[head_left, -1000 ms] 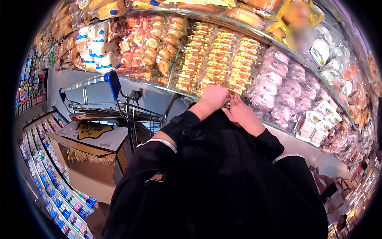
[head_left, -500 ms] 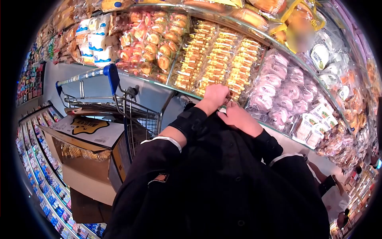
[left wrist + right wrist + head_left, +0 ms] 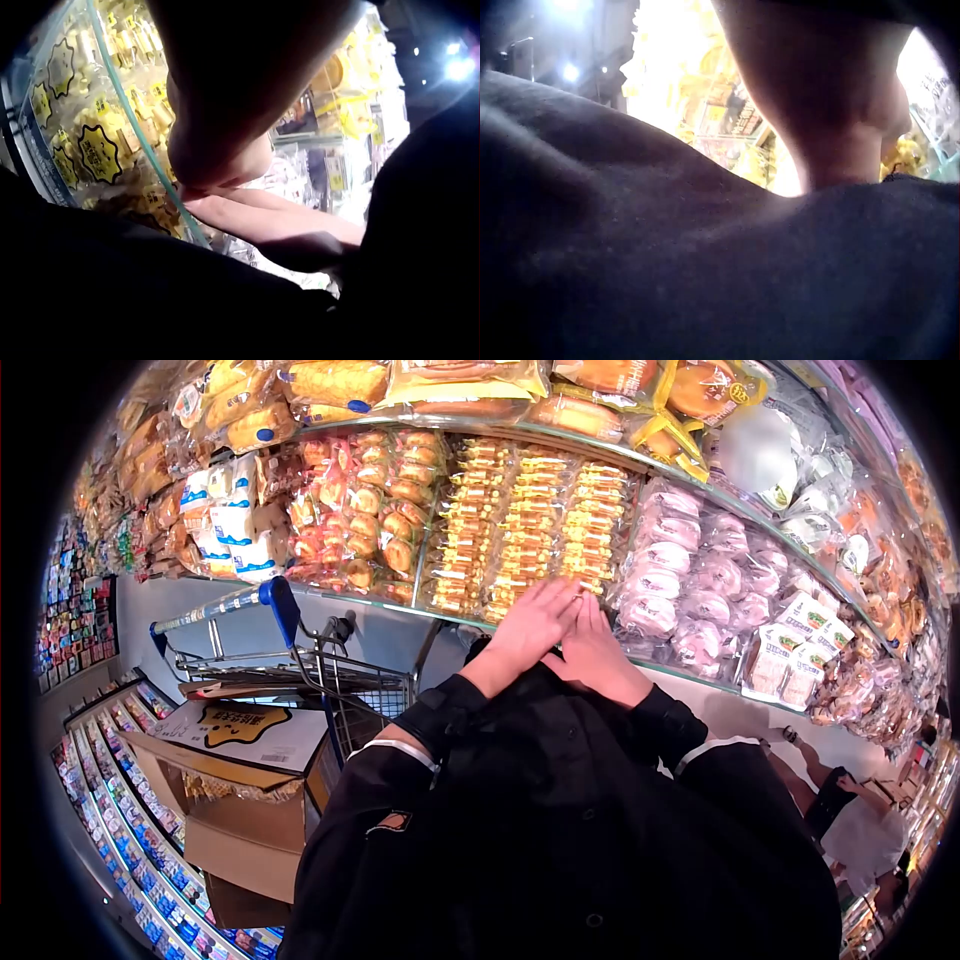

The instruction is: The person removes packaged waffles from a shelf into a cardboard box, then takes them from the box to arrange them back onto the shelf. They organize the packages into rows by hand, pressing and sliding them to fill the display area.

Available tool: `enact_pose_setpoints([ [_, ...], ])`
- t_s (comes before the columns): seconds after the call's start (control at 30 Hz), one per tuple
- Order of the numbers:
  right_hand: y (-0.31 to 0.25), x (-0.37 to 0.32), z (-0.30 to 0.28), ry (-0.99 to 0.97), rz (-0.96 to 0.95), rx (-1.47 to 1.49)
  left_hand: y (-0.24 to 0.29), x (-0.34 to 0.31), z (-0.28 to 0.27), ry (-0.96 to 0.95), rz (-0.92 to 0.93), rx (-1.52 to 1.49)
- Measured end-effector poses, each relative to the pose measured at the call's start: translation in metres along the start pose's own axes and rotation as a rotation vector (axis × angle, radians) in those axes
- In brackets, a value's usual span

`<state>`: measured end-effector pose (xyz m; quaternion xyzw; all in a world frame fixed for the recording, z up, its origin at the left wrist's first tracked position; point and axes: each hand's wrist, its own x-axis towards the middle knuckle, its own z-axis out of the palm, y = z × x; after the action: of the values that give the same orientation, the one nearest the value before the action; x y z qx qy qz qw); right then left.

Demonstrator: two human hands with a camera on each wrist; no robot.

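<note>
My left hand (image 3: 530,628) and right hand (image 3: 600,660) meet in front of my body at the front edge of the bakery shelf. The left fingers stretch forward and lie beside the right fingers, with fingertips close together. Nothing shows held in either hand. Just beyond them stand rows of small gold-wrapped packs (image 3: 530,510) in clear bags. In the left wrist view, both hands come together right by the green glass edge (image 3: 139,124) of the shelf. The right wrist view is mostly dark sleeve (image 3: 667,247), with the fingers hidden.
Purple round packs (image 3: 665,560) lie right of the gold ones, bagged buns (image 3: 400,500) left. An upper shelf holds bagged bread (image 3: 575,415). At left stands a shopping cart (image 3: 365,660) beside an open cardboard box (image 3: 245,830). Another person (image 3: 865,825) is at lower right.
The left hand's curled fingers have straightened out beside the right hand's. The head view has tilted, so more of the upper shelf shows. The person at lower right is now more visible.
</note>
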<state>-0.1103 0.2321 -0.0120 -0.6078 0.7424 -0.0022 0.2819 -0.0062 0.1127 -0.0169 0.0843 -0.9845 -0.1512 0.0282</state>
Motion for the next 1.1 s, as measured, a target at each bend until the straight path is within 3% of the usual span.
enact_pose_setpoints([
  [0.03,0.005,0.002,0.004,0.003,-0.005,0.001,0.003,0.001,0.004,0.057,0.123,0.196],
  [0.07,0.007,0.003,0.005,0.007,0.024,0.035,0.002,-0.001,0.007,-0.062,0.133,0.234],
  [0.1,0.008,0.005,0.007,0.01,0.054,0.071,0.0,-0.003,0.009,-0.065,0.13,0.238],
  [0.17,0.007,0.014,0.009,-0.073,0.087,0.067,-0.005,-0.005,0.014,-0.257,0.017,0.135],
  [0.33,0.008,0.021,0.014,-0.123,0.109,0.031,-0.01,0.002,0.024,-0.353,0.009,0.179],
  [0.43,0.014,0.018,0.011,-0.14,0.01,0.01,-0.006,-0.003,0.017,-0.384,-0.025,0.065],
  [0.5,0.003,0.014,-0.023,-0.234,-0.027,0.008,0.0,-0.009,0.009,-0.469,-0.12,-0.08],
  [0.57,0.007,0.014,-0.025,0.107,-0.075,-0.004,0.001,-0.02,0.012,-0.407,-0.127,-0.112],
  [0.6,-0.001,0.023,-0.039,0.317,-0.065,0.127,-0.001,-0.024,0.007,-0.246,-0.173,-0.151],
  [0.63,-0.002,0.036,-0.042,0.428,-0.01,0.117,-0.003,-0.026,0.001,-0.086,-0.213,-0.187],
  [0.7,-0.004,0.064,-0.025,0.53,0.138,-0.021,-0.022,-0.019,-0.01,0.078,-0.277,0.027],
  [0.77,0.003,0.08,-0.001,0.565,0.154,-0.022,-0.044,-0.011,-0.001,0.195,-0.319,0.004],
  [1.03,0.011,0.085,0.02,0.535,0.206,-0.034,-0.065,0.001,0.01,0.086,-0.267,0.1],
  [1.1,0.01,0.084,0.021,0.543,0.212,-0.013,-0.071,0.007,0.005,0.061,-0.172,0.116],
])
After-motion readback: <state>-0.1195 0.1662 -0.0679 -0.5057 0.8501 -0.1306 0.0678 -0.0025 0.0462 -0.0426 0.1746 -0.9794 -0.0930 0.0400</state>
